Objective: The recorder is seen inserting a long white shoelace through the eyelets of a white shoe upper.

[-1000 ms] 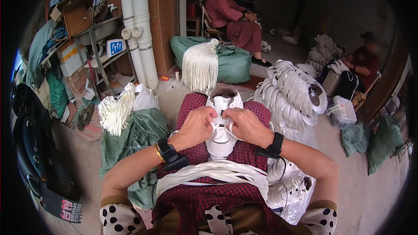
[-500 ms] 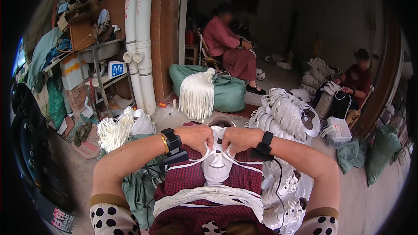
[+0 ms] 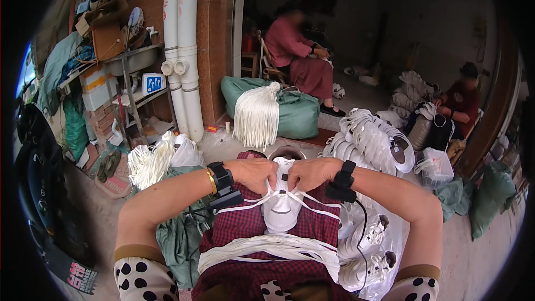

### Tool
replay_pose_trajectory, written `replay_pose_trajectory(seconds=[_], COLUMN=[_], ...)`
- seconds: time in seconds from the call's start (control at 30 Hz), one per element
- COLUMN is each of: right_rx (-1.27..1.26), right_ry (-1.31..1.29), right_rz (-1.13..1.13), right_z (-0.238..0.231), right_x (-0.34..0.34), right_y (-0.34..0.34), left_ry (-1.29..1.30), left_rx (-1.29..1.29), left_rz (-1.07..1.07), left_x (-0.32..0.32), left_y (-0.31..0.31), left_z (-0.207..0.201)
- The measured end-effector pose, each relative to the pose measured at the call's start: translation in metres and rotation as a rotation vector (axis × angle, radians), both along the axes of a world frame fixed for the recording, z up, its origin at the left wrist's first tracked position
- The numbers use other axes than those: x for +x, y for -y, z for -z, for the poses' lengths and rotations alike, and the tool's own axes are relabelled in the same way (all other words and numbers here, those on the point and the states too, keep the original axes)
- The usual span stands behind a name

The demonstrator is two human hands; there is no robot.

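A white sneaker (image 3: 280, 220) rests on my lap over a red and black checked cloth (image 3: 237, 231), its toe toward me. At the left side of its tongue my left hand (image 3: 253, 175) is closed, pinching the white shoelace (image 3: 245, 208). My right hand (image 3: 313, 175) mirrors it on the other side, fingers closed on the same lace. Both loose lace ends trail outward over the cloth. The fingertips and the lace holes under them are partly hidden. A bundle of white laces (image 3: 267, 247) lies across my lap nearer to me.
Laced white shoes (image 3: 368, 270) lie on plastic at my right, below a large stack of white shoe parts (image 3: 373, 136). Hanks of white laces (image 3: 256, 114) drape over a green sack (image 3: 298, 114). Two people sit farther off. A black cable (image 3: 365, 245) runs from my right wrist.
The whole view has shifted slightly to the right. Both hands stay closed at the lace holes, and the sneaker keeps its place on my lap.
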State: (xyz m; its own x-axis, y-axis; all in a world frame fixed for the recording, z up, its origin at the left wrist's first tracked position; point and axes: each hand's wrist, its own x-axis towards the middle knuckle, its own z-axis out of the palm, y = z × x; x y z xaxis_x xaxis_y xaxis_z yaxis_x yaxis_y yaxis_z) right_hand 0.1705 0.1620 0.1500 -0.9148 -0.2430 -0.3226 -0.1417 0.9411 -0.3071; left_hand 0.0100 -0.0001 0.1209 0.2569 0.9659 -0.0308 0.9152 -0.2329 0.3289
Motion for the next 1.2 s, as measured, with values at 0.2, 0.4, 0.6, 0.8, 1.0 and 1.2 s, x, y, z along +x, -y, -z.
replay_pose_trajectory(seconds=[0.2, 0.4, 0.6, 0.8, 1.0, 1.2], right_rx=[0.057, 0.263, 0.088, 0.162, -0.028, -0.043], right_ry=[0.022, -0.082, -0.179, -0.079, 0.014, 0.065], right_rz=[0.063, 0.039, 0.195, 0.085, 0.234, 0.386], right_z=[0.009, 0.004, 0.016, 0.009, 0.011, 0.015], right_x=[-0.006, 0.001, 0.001, -0.011, -0.003, 0.005], right_y=[-0.002, 0.025, 0.018, 0.019, 0.000, -0.007], left_ry=[-0.014, -0.090, 0.160, 0.215, 0.211, 0.167], left_rx=[-0.264, -0.198, -0.166, -0.229, 0.007, 0.398], left_rz=[-0.330, -0.522, -0.730, -0.825, -0.773, -0.543], left_x=[0.027, 0.046, 0.051, 0.039, 0.056, 0.072], left_y=[-0.017, -0.015, -0.013, -0.027, -0.013, 0.004], left_z=[-0.018, -0.004, -0.004, 0.016, 0.014, 0.028])
